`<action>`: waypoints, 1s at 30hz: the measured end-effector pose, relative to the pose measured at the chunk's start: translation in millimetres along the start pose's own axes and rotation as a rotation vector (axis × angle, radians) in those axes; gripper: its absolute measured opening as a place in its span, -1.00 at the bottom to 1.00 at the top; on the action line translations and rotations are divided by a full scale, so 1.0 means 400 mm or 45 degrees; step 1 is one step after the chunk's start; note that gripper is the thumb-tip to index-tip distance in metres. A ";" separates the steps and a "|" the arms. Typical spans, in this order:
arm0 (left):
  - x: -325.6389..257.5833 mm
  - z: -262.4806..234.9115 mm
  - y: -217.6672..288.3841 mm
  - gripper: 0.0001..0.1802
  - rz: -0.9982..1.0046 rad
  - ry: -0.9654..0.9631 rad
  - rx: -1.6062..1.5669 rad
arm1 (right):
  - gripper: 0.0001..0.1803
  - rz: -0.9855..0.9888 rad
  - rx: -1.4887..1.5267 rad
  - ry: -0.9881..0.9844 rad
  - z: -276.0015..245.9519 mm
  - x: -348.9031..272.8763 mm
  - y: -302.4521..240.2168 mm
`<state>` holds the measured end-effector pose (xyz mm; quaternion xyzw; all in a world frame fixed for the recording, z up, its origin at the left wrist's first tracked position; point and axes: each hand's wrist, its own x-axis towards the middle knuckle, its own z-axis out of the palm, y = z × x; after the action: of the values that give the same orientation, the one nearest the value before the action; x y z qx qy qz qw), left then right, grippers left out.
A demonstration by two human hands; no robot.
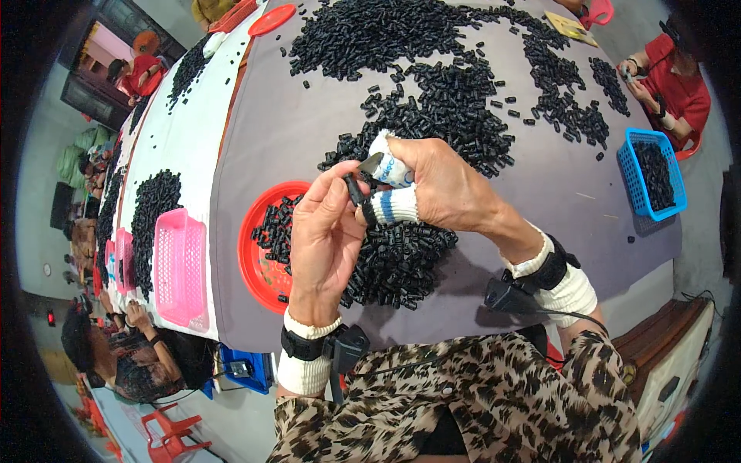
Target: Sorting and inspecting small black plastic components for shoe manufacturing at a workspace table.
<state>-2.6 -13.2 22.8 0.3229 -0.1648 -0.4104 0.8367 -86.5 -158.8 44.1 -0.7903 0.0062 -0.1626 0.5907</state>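
Note:
My left hand (323,235) pinches a small black cylindrical part (354,190) between thumb and fingertips. My right hand (448,185) is closed round a small knife, whose short metal blade (371,163) points left, close to the top end of that part. White cloth with blue marks wraps the fingers of the right hand and hides most of the knife's handle. Below and behind both hands lies a heap of similar black parts (401,266). Left of my left hand, a round red tray (245,258) holds more of them.
Large piles of black parts (370,35) cover the far side of the grey-covered table (255,139). A blue basket (656,204) of parts stands at the right edge, near a person in red (679,92). Pink baskets (181,266) sit on the white-covered table at left, where other people work.

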 end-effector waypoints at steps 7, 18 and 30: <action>0.000 0.001 0.002 -0.74 0.039 0.028 0.235 | -0.67 -0.083 -0.044 0.045 0.006 -0.004 0.017; -0.002 0.004 0.004 -0.72 -0.024 -0.042 0.062 | -0.67 -0.058 -0.083 0.068 0.003 -0.010 0.017; -0.010 -0.005 -0.007 -0.66 -0.002 0.055 0.271 | -0.71 0.011 -0.006 0.085 0.016 -0.015 0.037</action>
<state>-5.6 -10.5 19.6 0.4189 -0.1893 -0.3842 0.8007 -87.9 -156.1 27.1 -0.7859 0.0299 -0.1864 0.5888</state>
